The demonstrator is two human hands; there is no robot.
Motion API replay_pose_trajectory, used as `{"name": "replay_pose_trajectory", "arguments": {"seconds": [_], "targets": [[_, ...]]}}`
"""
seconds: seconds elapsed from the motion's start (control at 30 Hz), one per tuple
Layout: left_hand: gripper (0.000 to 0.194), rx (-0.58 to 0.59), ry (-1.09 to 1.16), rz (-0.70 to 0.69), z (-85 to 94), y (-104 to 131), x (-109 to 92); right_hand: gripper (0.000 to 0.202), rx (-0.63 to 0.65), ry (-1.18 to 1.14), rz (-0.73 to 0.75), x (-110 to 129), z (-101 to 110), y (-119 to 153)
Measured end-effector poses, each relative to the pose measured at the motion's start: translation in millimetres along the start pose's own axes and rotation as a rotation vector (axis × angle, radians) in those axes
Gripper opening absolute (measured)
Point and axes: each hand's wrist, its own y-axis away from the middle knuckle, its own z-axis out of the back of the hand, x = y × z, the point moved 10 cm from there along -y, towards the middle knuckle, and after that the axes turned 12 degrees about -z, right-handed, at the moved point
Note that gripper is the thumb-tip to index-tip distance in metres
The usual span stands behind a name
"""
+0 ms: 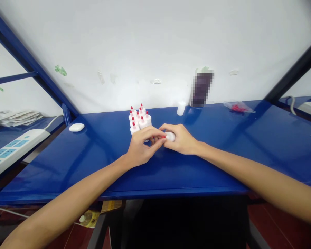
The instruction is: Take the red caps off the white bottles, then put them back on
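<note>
A small white bottle lies tipped to the left in my right hand, whose fingers wrap round its body. Thumb and forefinger of my left hand pinch the small red cap at the bottle's tip. Just behind my left hand, several like white bottles with red-tipped nozzles stand upright in a close group. My fingers hide part of the held bottle and the front of the group.
Against the wall at the back of the blue table stand a white cup-like container and a pixelated dark object. A clear bag with red pieces lies back right. A white rounded case rests at left, near a power strip.
</note>
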Motion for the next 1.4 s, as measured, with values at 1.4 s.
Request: {"name": "replay_pose_trajectory", "arguments": {"seconds": [1.4], "targets": [[0.022, 0.063, -0.637, -0.410, 41.0, -11.0, -19.5, 0.045, -0.117, -0.521, -0.178, -55.0, 20.7, -12.2]]}}
